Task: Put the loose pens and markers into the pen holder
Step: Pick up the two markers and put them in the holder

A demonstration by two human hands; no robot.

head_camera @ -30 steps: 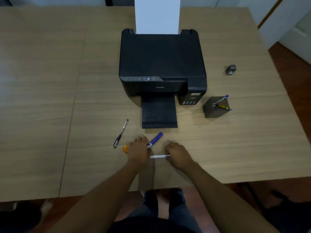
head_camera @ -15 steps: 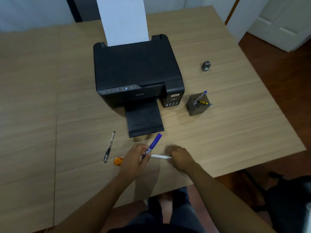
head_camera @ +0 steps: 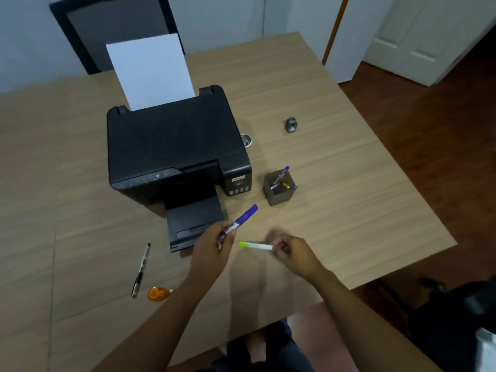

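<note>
My left hand [head_camera: 213, 249] grips a purple marker [head_camera: 244, 217] by its lower end, cap pointing up and right, lifted off the wooden table [head_camera: 335, 216]. My right hand [head_camera: 294, 253] pinches the end of a white marker with a green tip [head_camera: 255, 245], which points left. The square grey pen holder [head_camera: 279, 189] stands beyond both hands, to the right of the printer, with a few pens leaning in it. A black pen [head_camera: 141, 269] lies loose on the table to the left.
A black printer [head_camera: 174, 154] with an upright sheet of paper [head_camera: 150, 71] and an extended tray fills the table's middle. An orange correction-tape dispenser [head_camera: 158, 294] lies by the black pen. A small metal object [head_camera: 291, 124] sits far right. A chair [head_camera: 112, 28] stands behind.
Both hands have lifted off the table, each with its marker. The white marker's green tip has come into sight. The camera has tilted up and swung.
</note>
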